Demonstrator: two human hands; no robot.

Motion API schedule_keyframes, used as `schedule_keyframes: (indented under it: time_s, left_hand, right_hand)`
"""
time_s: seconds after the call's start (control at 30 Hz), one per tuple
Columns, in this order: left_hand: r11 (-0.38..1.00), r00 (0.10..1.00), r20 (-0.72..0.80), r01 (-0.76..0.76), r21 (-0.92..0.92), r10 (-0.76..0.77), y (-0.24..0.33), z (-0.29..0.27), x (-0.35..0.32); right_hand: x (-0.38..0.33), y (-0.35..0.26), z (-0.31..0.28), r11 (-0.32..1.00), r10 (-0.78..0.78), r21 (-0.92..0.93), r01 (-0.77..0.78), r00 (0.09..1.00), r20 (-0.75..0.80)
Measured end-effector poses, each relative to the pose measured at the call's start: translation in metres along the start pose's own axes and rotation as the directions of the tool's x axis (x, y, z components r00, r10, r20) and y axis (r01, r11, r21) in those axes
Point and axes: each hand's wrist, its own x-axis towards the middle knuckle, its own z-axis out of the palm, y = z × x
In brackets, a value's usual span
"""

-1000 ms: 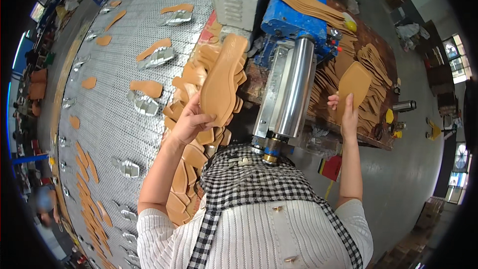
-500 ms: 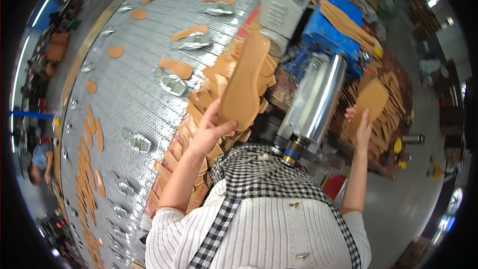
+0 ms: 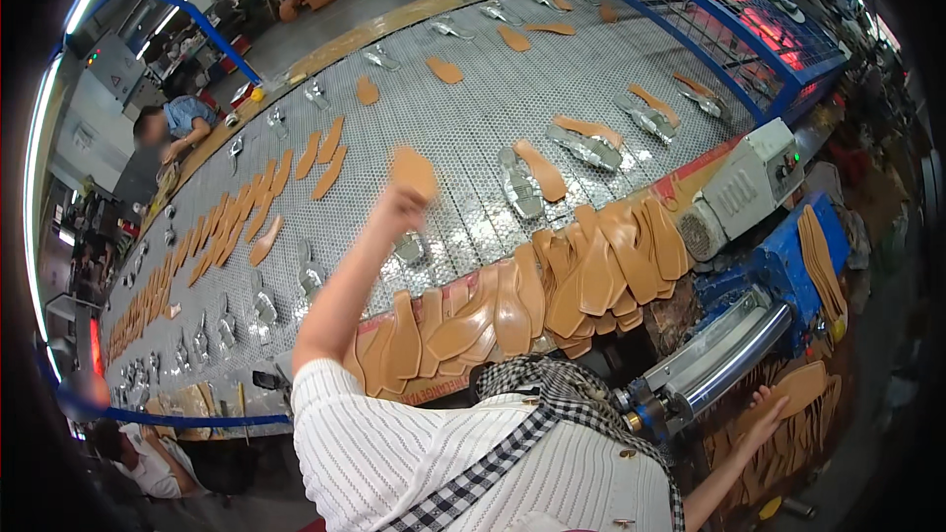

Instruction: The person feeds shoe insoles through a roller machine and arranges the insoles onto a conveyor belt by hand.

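Observation:
My left hand (image 3: 399,205) is raised over the grey metal conveyor belt (image 3: 463,108) and grips a tan shoe insole (image 3: 414,170) by one end. Just below it on the belt lies a silvery metal foot form (image 3: 408,247). My right hand (image 3: 765,412) reaches low at the right, fingers spread, touching a tan insole (image 3: 800,384) on a stack beside the steel roller (image 3: 716,357). A row of overlapping tan insoles (image 3: 537,298) lies along the belt's near edge.
Many tan insoles (image 3: 227,227) and several metal foot forms (image 3: 519,183) are spread on the belt. A white motor box (image 3: 747,184) and blue machine frame (image 3: 778,256) stand at right. A blue mesh cage (image 3: 709,0) is behind. Other people sit at far left (image 3: 168,130).
My view has swung left across the belt. My left hand left the insole pile and rose over the belt with one insole. My right hand dropped lower beside the roller.

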Motion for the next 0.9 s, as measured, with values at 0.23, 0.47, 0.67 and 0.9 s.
schedule_keyframes:
  time_s: [0.23,0.47,0.67,0.9]
  left_hand:
    - [0.528,0.748,-0.436,-0.136,-0.838,-0.5,0.075,-0.098,0.091]
    - [0.477,0.736,0.296,0.638,-0.605,-0.609,0.037,0.166,0.11]
    - [0.984,0.624,0.78,0.164,-0.07,-0.048,0.092,0.386,-0.015]
    - [-0.134,-0.265,0.731,-0.963,-0.233,0.628,0.147,0.444,-0.079]
  right_hand:
    - [-0.006,0.021,-0.03,0.991,-0.062,-0.117,0.069,0.996,0.066]
    - [-0.058,-0.01,-0.014,0.087,-0.476,-0.885,0.458,0.799,0.367]
    - [-0.061,-0.014,0.032,0.253,-0.308,-0.717,0.65,0.757,0.577]
    - [-0.067,-0.031,-0.023,0.513,-0.453,-0.563,0.648,0.761,0.464]
